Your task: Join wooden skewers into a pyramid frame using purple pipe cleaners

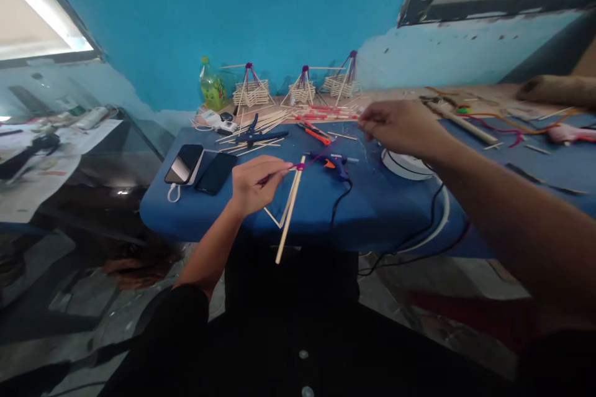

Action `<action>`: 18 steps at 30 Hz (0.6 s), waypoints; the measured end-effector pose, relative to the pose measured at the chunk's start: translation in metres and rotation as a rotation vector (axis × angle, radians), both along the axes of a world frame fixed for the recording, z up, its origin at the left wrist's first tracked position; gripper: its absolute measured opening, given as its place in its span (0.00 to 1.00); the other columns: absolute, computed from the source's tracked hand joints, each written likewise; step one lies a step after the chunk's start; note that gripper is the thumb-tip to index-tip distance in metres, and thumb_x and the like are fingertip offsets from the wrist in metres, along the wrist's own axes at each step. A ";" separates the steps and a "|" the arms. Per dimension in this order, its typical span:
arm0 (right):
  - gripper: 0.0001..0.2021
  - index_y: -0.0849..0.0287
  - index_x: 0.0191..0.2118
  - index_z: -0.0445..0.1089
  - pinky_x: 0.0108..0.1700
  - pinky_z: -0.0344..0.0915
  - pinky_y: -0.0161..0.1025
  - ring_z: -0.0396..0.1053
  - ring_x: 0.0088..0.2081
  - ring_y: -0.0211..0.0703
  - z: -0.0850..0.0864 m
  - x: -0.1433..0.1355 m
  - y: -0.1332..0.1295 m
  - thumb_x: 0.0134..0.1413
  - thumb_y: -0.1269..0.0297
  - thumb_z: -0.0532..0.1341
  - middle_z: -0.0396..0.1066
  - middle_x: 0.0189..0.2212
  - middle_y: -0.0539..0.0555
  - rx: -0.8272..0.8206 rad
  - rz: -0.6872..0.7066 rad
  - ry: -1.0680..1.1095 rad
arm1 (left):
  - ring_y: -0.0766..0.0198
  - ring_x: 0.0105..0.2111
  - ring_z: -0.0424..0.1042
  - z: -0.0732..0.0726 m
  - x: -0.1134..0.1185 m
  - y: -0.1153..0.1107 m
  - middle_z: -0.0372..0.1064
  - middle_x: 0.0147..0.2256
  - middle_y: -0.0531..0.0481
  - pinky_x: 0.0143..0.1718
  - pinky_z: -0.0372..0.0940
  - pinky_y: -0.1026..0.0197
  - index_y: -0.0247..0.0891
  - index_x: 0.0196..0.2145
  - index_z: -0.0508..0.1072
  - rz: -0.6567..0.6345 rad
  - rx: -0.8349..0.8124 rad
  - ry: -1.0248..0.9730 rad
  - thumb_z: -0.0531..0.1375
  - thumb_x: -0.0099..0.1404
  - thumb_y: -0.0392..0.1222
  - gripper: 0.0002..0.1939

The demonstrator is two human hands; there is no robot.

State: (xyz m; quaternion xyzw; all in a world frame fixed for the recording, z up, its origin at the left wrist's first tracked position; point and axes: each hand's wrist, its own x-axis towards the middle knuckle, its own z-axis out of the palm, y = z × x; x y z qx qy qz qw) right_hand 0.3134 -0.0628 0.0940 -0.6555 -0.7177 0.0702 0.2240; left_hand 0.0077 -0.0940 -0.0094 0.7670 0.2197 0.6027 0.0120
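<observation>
My left hand [254, 184] pinches the top of a bundle of wooden sticks [288, 210], where purple yarn [321, 156] is wound around them. The sticks hang down and spread apart over the front edge of the blue table [195, 217]. My right hand [400, 127] is raised to the right, fingers pinched on the far end of the yarn, which stretches between both hands. A blue glue gun [336, 165] lies on the table just beyond the sticks.
Two phones [200, 168] lie at the left. Loose sticks [261, 123], blue pliers [256, 135] and an orange cutter [313, 131] lie further back. Three stick-and-yarn models [300, 87] and a green bottle [212, 87] stand by the blue wall. A white reel [406, 167] sits under my right wrist.
</observation>
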 end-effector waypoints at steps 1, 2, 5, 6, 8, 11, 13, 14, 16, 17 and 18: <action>0.08 0.64 0.38 0.80 0.42 0.65 0.41 0.76 0.35 0.42 0.011 -0.008 0.008 0.65 0.73 0.62 0.84 0.32 0.58 -0.005 -0.003 -0.069 | 0.65 0.36 0.85 0.000 0.001 -0.002 0.87 0.36 0.51 0.40 0.80 0.62 0.44 0.42 0.86 -0.028 0.014 0.038 0.66 0.76 0.38 0.07; 0.10 0.67 0.42 0.82 0.45 0.65 0.40 0.78 0.39 0.42 0.021 -0.018 0.014 0.67 0.72 0.61 0.85 0.36 0.58 0.014 0.006 -0.134 | 0.65 0.37 0.86 0.000 0.003 -0.003 0.87 0.37 0.51 0.40 0.80 0.63 0.44 0.43 0.86 -0.053 0.034 0.077 0.65 0.76 0.37 0.08; 0.19 0.76 0.49 0.81 0.53 0.64 0.43 0.80 0.53 0.47 0.050 -0.052 0.026 0.74 0.70 0.53 0.85 0.47 0.63 0.065 0.118 -0.348 | 0.67 0.38 0.86 0.001 0.006 -0.005 0.88 0.40 0.51 0.39 0.79 0.66 0.43 0.45 0.85 -0.105 0.128 0.193 0.61 0.76 0.33 0.12; 0.20 0.78 0.49 0.80 0.54 0.64 0.43 0.80 0.55 0.49 0.059 -0.065 0.026 0.74 0.70 0.52 0.85 0.48 0.63 0.093 0.171 -0.406 | 0.68 0.38 0.86 0.002 0.007 -0.005 0.88 0.41 0.50 0.37 0.78 0.68 0.42 0.46 0.84 -0.105 0.165 0.229 0.60 0.76 0.31 0.13; 0.17 0.76 0.51 0.80 0.59 0.67 0.47 0.80 0.58 0.54 0.076 -0.087 0.019 0.73 0.74 0.55 0.85 0.51 0.63 0.155 0.260 -0.460 | 0.68 0.38 0.86 0.003 0.008 -0.006 0.87 0.41 0.49 0.31 0.73 0.70 0.40 0.47 0.83 -0.063 0.221 0.295 0.59 0.75 0.28 0.14; 0.17 0.69 0.57 0.79 0.63 0.70 0.54 0.80 0.59 0.60 0.102 -0.114 -0.010 0.73 0.73 0.55 0.84 0.50 0.60 0.228 0.322 -0.464 | 0.69 0.36 0.86 0.002 0.007 -0.005 0.87 0.40 0.49 0.25 0.64 0.69 0.40 0.47 0.83 0.049 0.225 0.367 0.60 0.76 0.29 0.13; 0.18 0.63 0.58 0.79 0.60 0.72 0.55 0.81 0.54 0.60 0.118 -0.127 -0.039 0.75 0.70 0.53 0.82 0.44 0.57 0.300 0.336 -0.499 | 0.68 0.36 0.85 0.001 0.006 -0.002 0.87 0.40 0.48 0.26 0.65 0.68 0.40 0.48 0.84 0.117 0.188 0.374 0.60 0.77 0.31 0.12; 0.20 0.61 0.60 0.77 0.59 0.72 0.54 0.81 0.51 0.59 0.124 -0.131 -0.055 0.76 0.69 0.51 0.80 0.42 0.56 0.309 0.342 -0.548 | 0.67 0.36 0.85 0.000 0.006 0.000 0.86 0.40 0.48 0.28 0.66 0.68 0.40 0.48 0.84 0.143 0.170 0.362 0.59 0.78 0.32 0.12; 0.20 0.58 0.60 0.77 0.47 0.72 0.49 0.79 0.40 0.54 0.128 -0.138 -0.087 0.75 0.68 0.51 0.75 0.34 0.54 0.305 0.325 -0.653 | 0.64 0.38 0.84 -0.003 0.007 0.008 0.86 0.40 0.47 0.32 0.69 0.65 0.40 0.48 0.84 0.173 0.115 0.304 0.59 0.79 0.35 0.12; 0.19 0.58 0.61 0.77 0.39 0.70 0.46 0.75 0.33 0.52 0.127 -0.140 -0.103 0.74 0.66 0.54 0.72 0.31 0.53 0.281 0.335 -0.720 | 0.62 0.39 0.84 -0.004 0.008 0.012 0.85 0.40 0.46 0.33 0.71 0.64 0.41 0.48 0.85 0.172 0.058 0.257 0.59 0.79 0.37 0.12; 0.19 0.56 0.60 0.77 0.32 0.64 0.44 0.70 0.27 0.50 0.122 -0.141 -0.118 0.73 0.64 0.55 0.69 0.27 0.52 0.258 0.355 -0.786 | 0.61 0.39 0.83 -0.004 0.010 0.017 0.85 0.40 0.46 0.35 0.72 0.62 0.41 0.47 0.85 0.159 -0.011 0.196 0.60 0.80 0.40 0.12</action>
